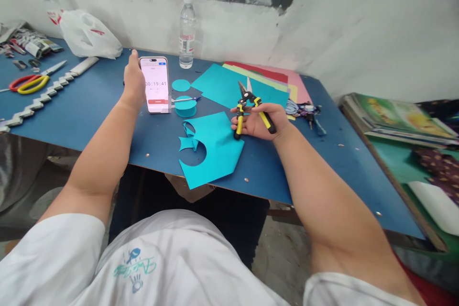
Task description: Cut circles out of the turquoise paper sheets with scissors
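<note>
My left hand is closed around the side of a smartphone, held up with a timer on its lit screen. In my right hand rest yellow-and-black snips, their blades parted and pointing away from me. Under them lies a turquoise paper sheet with a round hole cut into its left side. Between the hands are a turquoise paper disc and more turquoise discs with a slim blue-tipped tool across them.
Coloured paper sheets lie at the back, near a water bottle. Scissors, a folded paper strip and a white plastic bag are on the left. Books are stacked on the right. The blue table's front edge faces me.
</note>
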Tool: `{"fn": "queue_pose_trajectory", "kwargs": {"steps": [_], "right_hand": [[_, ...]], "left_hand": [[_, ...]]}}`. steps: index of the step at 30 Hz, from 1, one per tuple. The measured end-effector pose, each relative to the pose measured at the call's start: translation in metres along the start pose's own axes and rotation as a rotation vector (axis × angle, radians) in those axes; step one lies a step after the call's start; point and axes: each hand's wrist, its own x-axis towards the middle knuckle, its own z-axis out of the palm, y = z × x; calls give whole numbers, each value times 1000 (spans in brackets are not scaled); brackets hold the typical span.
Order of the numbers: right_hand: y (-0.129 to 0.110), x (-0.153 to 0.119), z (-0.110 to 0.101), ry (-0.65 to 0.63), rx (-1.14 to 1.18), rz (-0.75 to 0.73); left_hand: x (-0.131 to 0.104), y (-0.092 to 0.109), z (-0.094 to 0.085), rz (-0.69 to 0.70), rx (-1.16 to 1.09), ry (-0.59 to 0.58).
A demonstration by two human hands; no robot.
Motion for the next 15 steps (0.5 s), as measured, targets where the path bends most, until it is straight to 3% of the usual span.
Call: {"fn": "queue_pose_trajectory", "kwargs": {"steps": [15], "right_hand": [[3,6,-15,-98,55,14]], "left_hand": [[1,2,-7,33,111,0]]}}
